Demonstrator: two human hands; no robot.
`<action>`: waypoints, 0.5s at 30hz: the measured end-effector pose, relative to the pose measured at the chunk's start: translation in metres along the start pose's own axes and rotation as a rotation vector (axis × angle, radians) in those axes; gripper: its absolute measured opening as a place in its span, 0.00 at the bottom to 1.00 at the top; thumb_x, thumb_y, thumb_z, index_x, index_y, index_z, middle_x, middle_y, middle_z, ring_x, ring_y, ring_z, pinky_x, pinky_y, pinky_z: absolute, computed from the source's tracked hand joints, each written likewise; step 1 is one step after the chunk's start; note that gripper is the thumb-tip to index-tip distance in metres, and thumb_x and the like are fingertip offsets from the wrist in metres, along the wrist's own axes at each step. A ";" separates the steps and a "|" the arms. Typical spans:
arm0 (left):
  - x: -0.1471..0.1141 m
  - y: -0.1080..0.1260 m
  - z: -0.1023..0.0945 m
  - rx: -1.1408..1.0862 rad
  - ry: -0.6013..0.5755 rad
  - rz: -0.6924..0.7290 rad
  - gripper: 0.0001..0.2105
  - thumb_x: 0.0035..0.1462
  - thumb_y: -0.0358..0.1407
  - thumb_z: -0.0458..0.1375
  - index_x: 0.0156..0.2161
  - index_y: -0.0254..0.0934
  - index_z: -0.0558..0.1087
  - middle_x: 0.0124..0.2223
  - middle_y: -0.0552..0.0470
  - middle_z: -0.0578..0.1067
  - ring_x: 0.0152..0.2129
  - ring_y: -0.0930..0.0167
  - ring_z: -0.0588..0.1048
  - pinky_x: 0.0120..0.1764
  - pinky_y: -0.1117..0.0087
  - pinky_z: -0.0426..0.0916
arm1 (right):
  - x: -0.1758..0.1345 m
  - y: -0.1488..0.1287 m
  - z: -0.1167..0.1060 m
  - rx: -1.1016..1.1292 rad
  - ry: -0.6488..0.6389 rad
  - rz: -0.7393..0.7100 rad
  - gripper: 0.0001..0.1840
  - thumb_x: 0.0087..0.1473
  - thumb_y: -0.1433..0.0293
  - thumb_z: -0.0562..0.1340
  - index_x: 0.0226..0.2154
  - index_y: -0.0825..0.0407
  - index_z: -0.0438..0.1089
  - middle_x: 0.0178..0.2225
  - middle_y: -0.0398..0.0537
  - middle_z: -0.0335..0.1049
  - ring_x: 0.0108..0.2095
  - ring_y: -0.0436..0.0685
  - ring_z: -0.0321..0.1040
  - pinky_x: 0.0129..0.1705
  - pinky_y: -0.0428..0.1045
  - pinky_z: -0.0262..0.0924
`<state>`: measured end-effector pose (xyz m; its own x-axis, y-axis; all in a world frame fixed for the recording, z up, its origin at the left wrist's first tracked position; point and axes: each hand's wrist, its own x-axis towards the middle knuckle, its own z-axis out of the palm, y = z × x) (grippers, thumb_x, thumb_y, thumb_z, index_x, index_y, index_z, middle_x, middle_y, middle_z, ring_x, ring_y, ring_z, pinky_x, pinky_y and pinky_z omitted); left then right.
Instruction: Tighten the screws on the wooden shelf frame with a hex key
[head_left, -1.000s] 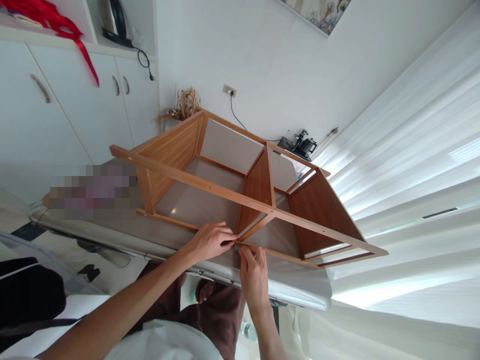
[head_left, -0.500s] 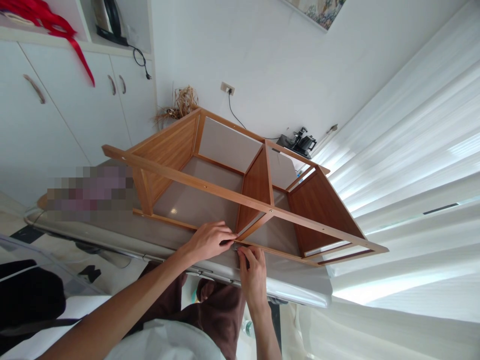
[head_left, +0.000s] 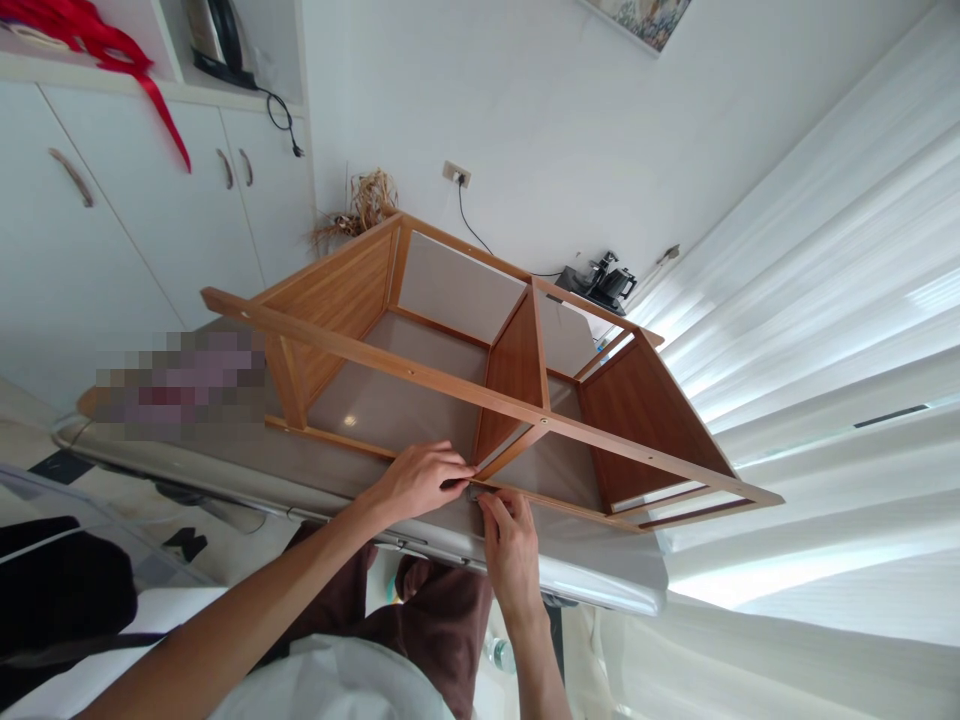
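A brown wooden shelf frame (head_left: 420, 374) lies on its side on the grey tabletop (head_left: 300, 462), its panels standing upright. My left hand (head_left: 421, 480) is closed at the frame's lower near rail, fingertips pressed against it where the middle cross-piece (head_left: 510, 455) meets it. Just right of it, my right hand (head_left: 511, 530) pinches at the same joint, thumb and forefinger together. A small greyish metal bit (head_left: 474, 492) shows at those fingertips, too small to name.
White cupboards (head_left: 135, 190) stand at the left, with a kettle (head_left: 217, 40) on the shelf above. A black coffee machine (head_left: 604, 283) sits behind the frame. White curtains (head_left: 840, 400) hang on the right. Something pixelated (head_left: 187, 385) lies at the table's left end.
My right hand has shifted very slightly to the right, still pinching at the joint. My left hand keeps its place on the rail.
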<state>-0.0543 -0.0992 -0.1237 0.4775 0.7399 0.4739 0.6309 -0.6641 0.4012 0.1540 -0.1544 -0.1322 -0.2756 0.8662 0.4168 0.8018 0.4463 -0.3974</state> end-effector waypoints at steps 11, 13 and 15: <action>-0.001 -0.003 0.003 -0.016 0.020 0.021 0.11 0.65 0.35 0.55 0.47 0.41 0.79 0.40 0.52 0.81 0.37 0.69 0.74 0.41 0.69 0.71 | 0.002 -0.007 -0.002 -0.049 0.011 0.004 0.16 0.67 0.72 0.51 0.44 0.48 0.74 0.39 0.50 0.66 0.41 0.56 0.66 0.43 0.51 0.64; -0.001 -0.003 0.002 -0.027 0.006 0.014 0.11 0.65 0.35 0.55 0.47 0.42 0.79 0.40 0.52 0.81 0.37 0.69 0.74 0.42 0.69 0.71 | 0.001 -0.007 -0.003 -0.057 0.008 0.002 0.17 0.67 0.73 0.51 0.44 0.48 0.74 0.40 0.50 0.65 0.41 0.56 0.66 0.43 0.51 0.64; 0.000 -0.002 0.001 -0.041 -0.004 0.002 0.11 0.65 0.35 0.56 0.47 0.42 0.79 0.41 0.53 0.81 0.37 0.70 0.74 0.42 0.69 0.70 | 0.001 -0.007 -0.002 -0.071 0.006 -0.002 0.17 0.67 0.73 0.51 0.43 0.48 0.74 0.40 0.51 0.65 0.41 0.56 0.65 0.43 0.51 0.64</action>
<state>-0.0552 -0.0977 -0.1258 0.4813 0.7388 0.4717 0.6044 -0.6695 0.4319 0.1493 -0.1569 -0.1271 -0.2739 0.8642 0.4221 0.8369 0.4304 -0.3381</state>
